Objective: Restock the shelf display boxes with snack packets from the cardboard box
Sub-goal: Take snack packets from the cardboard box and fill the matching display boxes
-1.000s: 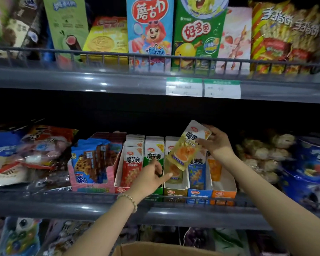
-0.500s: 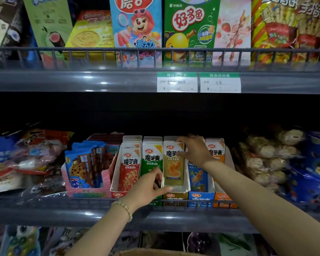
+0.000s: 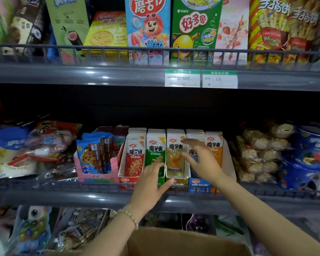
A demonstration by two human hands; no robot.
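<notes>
Several display boxes stand side by side on the middle shelf, with red (image 3: 135, 159), green (image 3: 155, 150), yellow (image 3: 175, 154), blue and orange (image 3: 214, 146) snack packets upright in them. My left hand (image 3: 151, 183) is in front of the green box, fingers spread, empty. In front of the blue packets my right hand (image 3: 199, 159) hovers, blurred, fingers straight, holding nothing. The yellow packet stands in the yellow display box (image 3: 179, 179). The cardboard box (image 3: 183, 242) shows at the bottom edge.
A grey wire rail (image 3: 81, 185) runs along the shelf front. Blue cookie packs in a pink box (image 3: 92, 156) sit to the left, bagged snacks (image 3: 257, 150) to the right. Tall snack boxes fill the upper shelf, above two price tags (image 3: 200, 78).
My right hand set the yellow packet into the yellow display box, let go and drew back. My left hand opened in front of the green box. The view dropped, showing more of the cardboard box.
</notes>
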